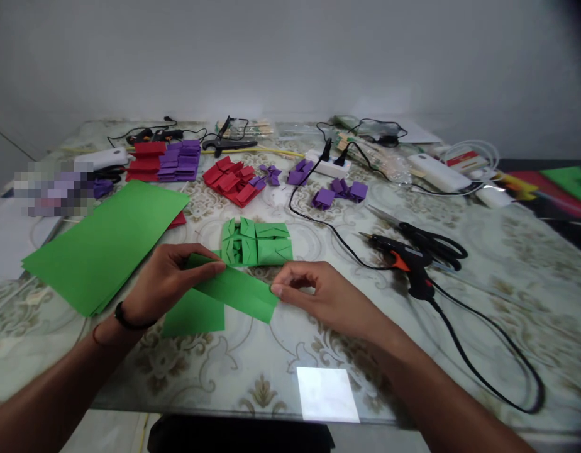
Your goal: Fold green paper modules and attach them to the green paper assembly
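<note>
My left hand (165, 281) and my right hand (314, 290) both press on a folded green paper strip (238, 292) lying on the table. The left fingers pinch its left end; the right fingertips are closed on its right edge. A second green paper piece (193, 318) lies under it, toward me. Just beyond sit several folded green paper units (256, 242) in a cluster. A black band circles my left wrist.
A stack of green sheets (106, 242) lies at left. Red folded pieces (231, 181) and purple ones (180, 160) sit farther back. A black glue gun (406, 261) with cord, scissors (429, 242) and a power strip (328, 167) lie at right.
</note>
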`<state>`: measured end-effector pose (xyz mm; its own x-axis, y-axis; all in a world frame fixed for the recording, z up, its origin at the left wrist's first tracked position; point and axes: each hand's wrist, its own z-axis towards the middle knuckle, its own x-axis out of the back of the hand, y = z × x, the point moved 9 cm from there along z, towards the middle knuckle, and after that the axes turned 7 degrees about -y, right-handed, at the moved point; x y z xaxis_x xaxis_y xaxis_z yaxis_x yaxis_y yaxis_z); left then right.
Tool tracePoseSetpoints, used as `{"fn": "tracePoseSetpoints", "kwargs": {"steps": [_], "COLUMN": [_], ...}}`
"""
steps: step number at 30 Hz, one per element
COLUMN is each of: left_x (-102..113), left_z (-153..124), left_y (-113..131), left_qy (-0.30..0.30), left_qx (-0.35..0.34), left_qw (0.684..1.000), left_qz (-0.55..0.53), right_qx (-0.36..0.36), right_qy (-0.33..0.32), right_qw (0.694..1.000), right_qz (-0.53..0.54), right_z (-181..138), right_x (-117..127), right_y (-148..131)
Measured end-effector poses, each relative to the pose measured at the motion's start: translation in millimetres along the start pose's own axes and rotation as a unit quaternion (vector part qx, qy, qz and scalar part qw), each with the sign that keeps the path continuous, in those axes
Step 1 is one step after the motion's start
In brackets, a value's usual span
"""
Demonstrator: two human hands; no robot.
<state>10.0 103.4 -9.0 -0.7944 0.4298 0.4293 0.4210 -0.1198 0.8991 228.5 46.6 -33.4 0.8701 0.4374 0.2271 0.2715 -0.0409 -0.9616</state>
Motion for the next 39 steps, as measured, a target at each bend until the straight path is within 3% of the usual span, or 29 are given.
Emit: {"fn": "tracePoseSetpoints", "kwargs": {"steps": [5, 16, 22, 31, 35, 39], "left_x": [-25.8, -58.1, -34.3, 4.6, -2.2, -27.2], "left_z": [-5.4, -11.6, -8.7, -1.4, -3.9, -6.9], "left_y": [6.7, 2.2, 9.2, -7.0, 1.1, 9.3], "left_qy": [-0.038, -0.112, -0.057, 0.004, 0.012, -0.033], "left_qx": [-0.002, 0.012, 0.006, 0.026, 0.014, 0.002], "left_qw": [0.999, 0.993, 0.998, 0.999, 1.000, 0.999], "left_qz": [-0.007, -0.032, -0.021, -0.022, -0.001, 0.000], "right_qx": [0.025, 0.022, 0.021, -0.032, 0.031, 0.068], "right_qy": [0.041, 0.012, 0.021, 0.012, 0.067, 0.068], "right_qw": [0.998, 0.997, 0.995, 0.998, 0.997, 0.995], "right_qz": [0.027, 0.072, 0.091, 0.058, 0.010, -0.013], "right_z": [1.1, 2.0, 2.2, -3.7, -7.9, -6.1], "right_x": [-9.1, -28.2, -18.3, 10.7, 27.5, 6.9], "right_y": [-5.4, -2.5, -3.0, 5.5, -10.7, -19.3]}}
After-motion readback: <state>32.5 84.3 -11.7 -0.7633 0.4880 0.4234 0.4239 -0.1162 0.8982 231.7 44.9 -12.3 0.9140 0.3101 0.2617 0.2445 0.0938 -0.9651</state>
